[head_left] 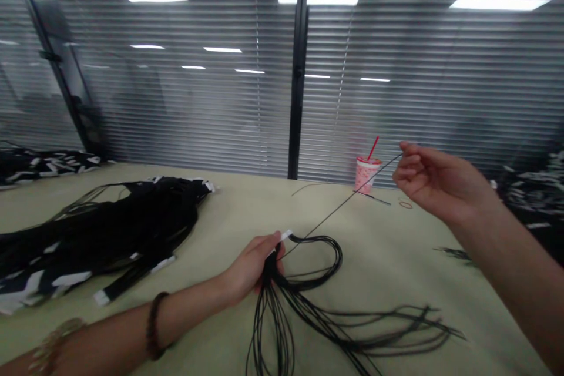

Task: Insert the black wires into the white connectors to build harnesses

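My left hand [258, 258] is closed round a bundle of thin black cords [326, 282] near the middle of the table. A white tag [286, 235] shows by its thumb. Some cords curve in a loop to the right of the hand; others hang down and fan out toward the lower right. Raised at the right, my right hand [427, 179] pinches the end of a single dark cord [348, 198] between thumb and forefinger. That cord runs taut and slanting down to the bundle in my left hand.
Large piles of black cords with white tags lie at the left [132, 223] and far right [537, 194]. A pink and white cup [366, 175] with a red straw, a pen [374, 197] and a reddish band [405, 205] are near the table's [247, 200] back edge. Window blinds stand behind.
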The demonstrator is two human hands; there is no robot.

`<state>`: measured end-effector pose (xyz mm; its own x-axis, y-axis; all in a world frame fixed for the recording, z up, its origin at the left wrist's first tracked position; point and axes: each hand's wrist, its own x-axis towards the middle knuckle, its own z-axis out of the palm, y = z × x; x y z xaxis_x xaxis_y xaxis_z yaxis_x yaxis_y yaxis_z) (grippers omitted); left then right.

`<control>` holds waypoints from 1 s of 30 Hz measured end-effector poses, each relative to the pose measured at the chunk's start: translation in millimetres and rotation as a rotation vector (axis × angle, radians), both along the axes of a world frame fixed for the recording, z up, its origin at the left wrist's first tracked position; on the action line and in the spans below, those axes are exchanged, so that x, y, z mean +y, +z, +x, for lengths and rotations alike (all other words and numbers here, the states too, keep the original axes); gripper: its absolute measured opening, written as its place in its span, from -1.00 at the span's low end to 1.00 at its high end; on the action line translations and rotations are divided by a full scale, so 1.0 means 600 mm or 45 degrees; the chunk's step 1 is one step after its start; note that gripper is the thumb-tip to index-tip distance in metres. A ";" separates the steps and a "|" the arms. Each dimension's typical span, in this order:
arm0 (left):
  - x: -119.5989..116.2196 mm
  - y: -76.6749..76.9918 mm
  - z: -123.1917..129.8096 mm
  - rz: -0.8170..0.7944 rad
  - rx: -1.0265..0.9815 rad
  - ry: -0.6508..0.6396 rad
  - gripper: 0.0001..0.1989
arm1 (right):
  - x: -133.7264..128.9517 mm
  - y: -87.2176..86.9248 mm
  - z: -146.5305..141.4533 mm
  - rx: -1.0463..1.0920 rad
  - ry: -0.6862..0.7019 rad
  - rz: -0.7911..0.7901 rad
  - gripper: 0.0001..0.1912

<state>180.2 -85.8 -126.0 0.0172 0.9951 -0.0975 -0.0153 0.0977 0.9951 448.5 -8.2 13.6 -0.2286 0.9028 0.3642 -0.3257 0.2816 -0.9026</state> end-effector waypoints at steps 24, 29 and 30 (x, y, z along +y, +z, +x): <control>0.000 -0.003 -0.001 -0.023 -0.111 -0.013 -0.60 | -0.017 -0.014 -0.022 0.049 0.155 0.007 -0.89; 0.001 -0.003 0.000 -0.027 -0.099 -0.043 -0.58 | -0.020 -0.038 -0.053 -0.009 0.187 -0.008 -0.89; 0.002 -0.003 0.001 -0.029 -0.078 -0.043 -0.57 | -0.024 -0.049 -0.063 -0.066 0.172 0.023 -0.87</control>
<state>180.8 -84.4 -127.8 0.0573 0.9914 -0.1176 -0.0727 0.1216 0.9899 410.7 -22.7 -15.8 -0.3666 0.8558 0.3651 -0.3152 0.2549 -0.9141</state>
